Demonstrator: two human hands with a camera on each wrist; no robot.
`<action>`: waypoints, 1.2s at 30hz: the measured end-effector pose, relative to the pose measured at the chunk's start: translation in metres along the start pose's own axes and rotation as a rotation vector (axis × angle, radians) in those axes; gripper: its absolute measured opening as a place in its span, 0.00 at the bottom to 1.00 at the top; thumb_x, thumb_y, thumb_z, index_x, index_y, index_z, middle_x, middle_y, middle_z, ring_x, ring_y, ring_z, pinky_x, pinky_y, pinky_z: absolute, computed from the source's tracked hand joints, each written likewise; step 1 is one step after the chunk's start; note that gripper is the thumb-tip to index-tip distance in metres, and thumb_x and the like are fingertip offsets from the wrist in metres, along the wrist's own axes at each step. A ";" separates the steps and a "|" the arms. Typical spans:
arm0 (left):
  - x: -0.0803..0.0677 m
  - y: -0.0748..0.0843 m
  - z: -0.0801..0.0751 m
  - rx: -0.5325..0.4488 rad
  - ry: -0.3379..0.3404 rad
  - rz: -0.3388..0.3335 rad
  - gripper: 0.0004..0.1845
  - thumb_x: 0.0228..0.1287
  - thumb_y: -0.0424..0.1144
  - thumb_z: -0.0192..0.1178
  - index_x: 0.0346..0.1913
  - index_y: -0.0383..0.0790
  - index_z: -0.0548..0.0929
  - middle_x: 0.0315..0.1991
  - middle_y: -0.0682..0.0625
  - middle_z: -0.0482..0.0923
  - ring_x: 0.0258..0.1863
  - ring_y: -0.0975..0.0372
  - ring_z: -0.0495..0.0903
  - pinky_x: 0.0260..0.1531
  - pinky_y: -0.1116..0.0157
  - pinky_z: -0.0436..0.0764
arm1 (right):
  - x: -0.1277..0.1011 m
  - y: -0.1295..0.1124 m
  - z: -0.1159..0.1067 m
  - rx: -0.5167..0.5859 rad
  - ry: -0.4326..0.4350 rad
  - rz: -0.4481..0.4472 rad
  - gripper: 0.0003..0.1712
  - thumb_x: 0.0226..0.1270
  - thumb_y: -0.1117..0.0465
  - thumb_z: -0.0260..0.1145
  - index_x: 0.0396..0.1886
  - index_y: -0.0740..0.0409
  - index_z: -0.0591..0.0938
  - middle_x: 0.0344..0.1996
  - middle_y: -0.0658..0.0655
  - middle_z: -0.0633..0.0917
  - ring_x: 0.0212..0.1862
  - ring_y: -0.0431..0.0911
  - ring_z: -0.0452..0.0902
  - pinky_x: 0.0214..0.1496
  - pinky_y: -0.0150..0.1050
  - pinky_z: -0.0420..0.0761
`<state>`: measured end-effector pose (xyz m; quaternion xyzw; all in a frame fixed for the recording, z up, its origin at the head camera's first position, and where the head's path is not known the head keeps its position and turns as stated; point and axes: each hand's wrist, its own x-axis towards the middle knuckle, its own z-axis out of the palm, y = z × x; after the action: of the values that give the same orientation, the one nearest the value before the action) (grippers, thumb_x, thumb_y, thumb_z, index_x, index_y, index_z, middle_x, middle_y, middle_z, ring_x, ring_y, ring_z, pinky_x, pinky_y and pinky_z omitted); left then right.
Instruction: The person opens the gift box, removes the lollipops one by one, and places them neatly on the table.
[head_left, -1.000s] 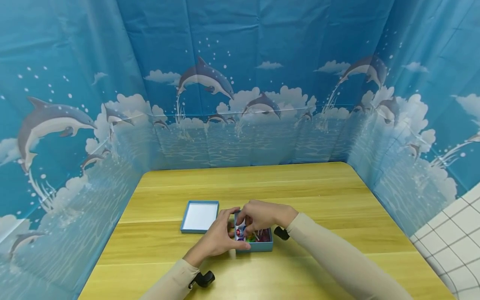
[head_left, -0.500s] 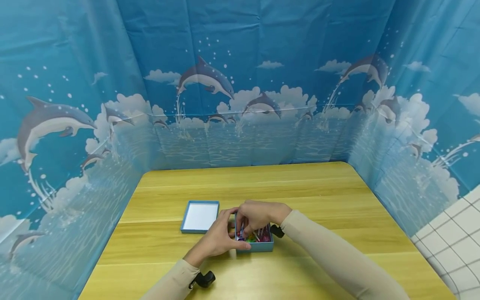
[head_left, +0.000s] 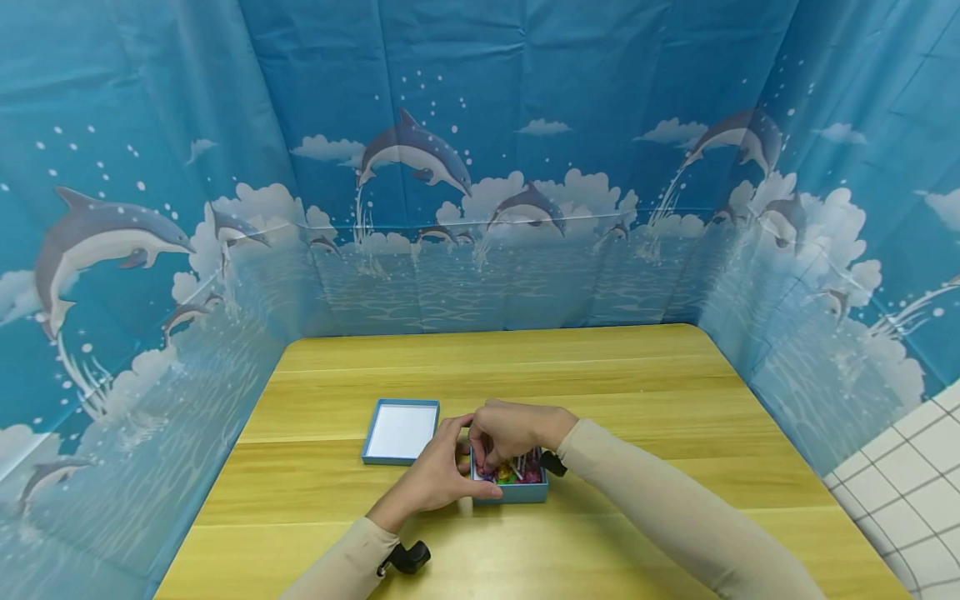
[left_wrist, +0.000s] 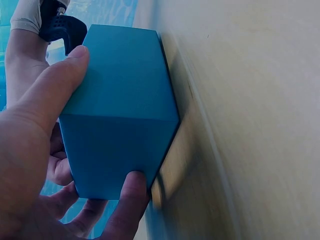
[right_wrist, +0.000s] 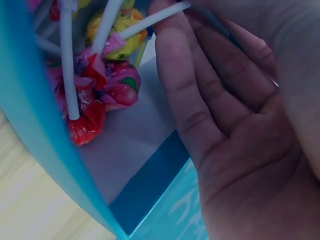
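An open blue box point(head_left: 513, 494) with wrapped lollipops point(right_wrist: 120, 85) inside stands on the table. My left hand point(head_left: 438, 473) grips the box from its left side, the thumb along the near wall and the fingers round the side and far corner; in the left wrist view the thumb and fingers point(left_wrist: 132, 192) lie on the blue walls. My right hand point(head_left: 517, 427) reaches down into the box's left part, thumb and index finger pinching a lollipop whose head is mostly hidden. In the right wrist view a yellow-wrapped lollipop point(right_wrist: 130, 25) has its white stick lying across the index finger.
The blue lid point(head_left: 401, 431), white inside, lies upturned to the left of the box. The wood-patterned table point(head_left: 600, 375) carries both. A blue dolphin curtain point(head_left: 480, 275) closes off the back and sides.
My right hand has moved slightly left and toward the near side inside the box, fingertips lower. More of a yellow lollipop now shows beside them. The left hand keeps its grip.
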<state>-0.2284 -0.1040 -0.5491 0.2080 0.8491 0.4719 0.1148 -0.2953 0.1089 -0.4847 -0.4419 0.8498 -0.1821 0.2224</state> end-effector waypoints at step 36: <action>0.001 -0.001 0.003 -0.149 -0.028 0.002 0.61 0.64 0.49 0.91 0.92 0.56 0.63 0.86 0.41 0.64 0.73 0.52 0.83 0.68 0.59 0.91 | -0.036 0.009 0.002 0.140 0.198 -0.076 0.08 0.84 0.60 0.79 0.57 0.49 0.95 0.49 0.44 0.96 0.49 0.33 0.91 0.56 0.33 0.92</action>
<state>-0.2287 -0.1017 -0.5518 0.2065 0.8096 0.5310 0.1413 -0.2814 0.1437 -0.4832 -0.4369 0.8355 -0.2920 0.1606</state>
